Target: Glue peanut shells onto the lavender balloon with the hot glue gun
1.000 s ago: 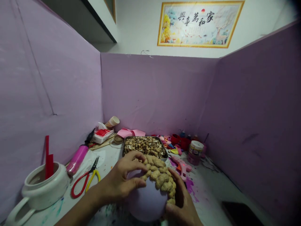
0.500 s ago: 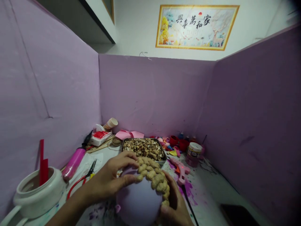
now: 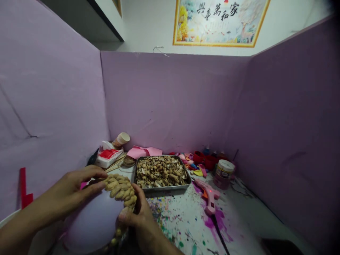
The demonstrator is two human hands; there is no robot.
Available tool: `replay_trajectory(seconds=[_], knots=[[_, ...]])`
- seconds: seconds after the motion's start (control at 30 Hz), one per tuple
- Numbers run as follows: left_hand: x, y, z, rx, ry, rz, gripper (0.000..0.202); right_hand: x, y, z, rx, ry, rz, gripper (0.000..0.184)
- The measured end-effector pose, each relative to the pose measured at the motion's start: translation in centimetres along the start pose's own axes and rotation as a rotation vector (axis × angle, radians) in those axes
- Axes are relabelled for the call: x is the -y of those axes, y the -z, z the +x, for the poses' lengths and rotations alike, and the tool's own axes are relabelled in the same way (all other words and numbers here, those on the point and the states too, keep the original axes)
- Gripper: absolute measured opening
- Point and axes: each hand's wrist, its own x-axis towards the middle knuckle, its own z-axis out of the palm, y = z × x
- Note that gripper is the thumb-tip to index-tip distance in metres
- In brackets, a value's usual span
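Note:
A pale purple balloon (image 3: 94, 221) is held low at the left, its upper right side covered with peanut shells (image 3: 120, 189) in overlapping rows. My left hand (image 3: 85, 184) is closed over the top, fingers and thumb against the balloon and the edge of the shells. On the right side my right hand (image 3: 136, 214) grips it, with the thumb on the front and the fingers behind the shells. The balloon's bottom is cut off by the frame. Behind it stands a metal tray (image 3: 167, 189) full of loose peanut shells.
A pink hot glue gun (image 3: 209, 196) with a black cord lies right of the tray. Near it are a lidded jar (image 3: 224, 173) and several coloured balloons (image 3: 187, 159). Tissues (image 3: 108, 156) and stacked paper cups (image 3: 122, 139) sit back left. A dark object (image 3: 280, 246) lies front right.
Both hands and the balloon have moved left in view, and the balloon has turned so its smooth side faces lower left. The view has shifted, bringing more of the paint-spotted table into sight.

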Motion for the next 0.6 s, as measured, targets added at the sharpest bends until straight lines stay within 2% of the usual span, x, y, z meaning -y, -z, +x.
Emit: replay_trajectory(seconds=[0.1,0.27,0.33,0.43,0.5,0.53,0.6], knots=[[0.0,-0.6,0.3,0.027,0.012,0.047,0.024,0.7,0.5,-0.1,0.004,-0.025,-0.038,0.093],[-0.5,-1.4,0.4,0.094,-0.021,0.068,0.027,4.3,2.3,-2.0,0.131,-0.116,-0.228,0.081],[-0.5,-1.7,0.2,0.113,0.007,0.092,0.028,5.9,3.6,-2.3,0.119,-0.146,-0.374,0.066],[-0.2,-2.2,-0.3,0.101,0.04,0.124,0.032,8.5,6.1,-1.6,-0.013,-0.09,-0.7,0.047],[0.1,-2.5,-0.5,0.079,0.036,0.141,0.034,10.4,7.7,-0.5,-0.028,-0.026,-0.928,0.03],[0.3,-2.6,-0.6,0.069,0.031,0.147,0.034,11.4,8.4,0.2,-0.031,0.021,-1.046,0.026],[0.5,-2.9,-0.8,0.049,0.011,0.145,0.034,13.3,9.4,1.6,-0.016,0.035,-1.14,0.027]])
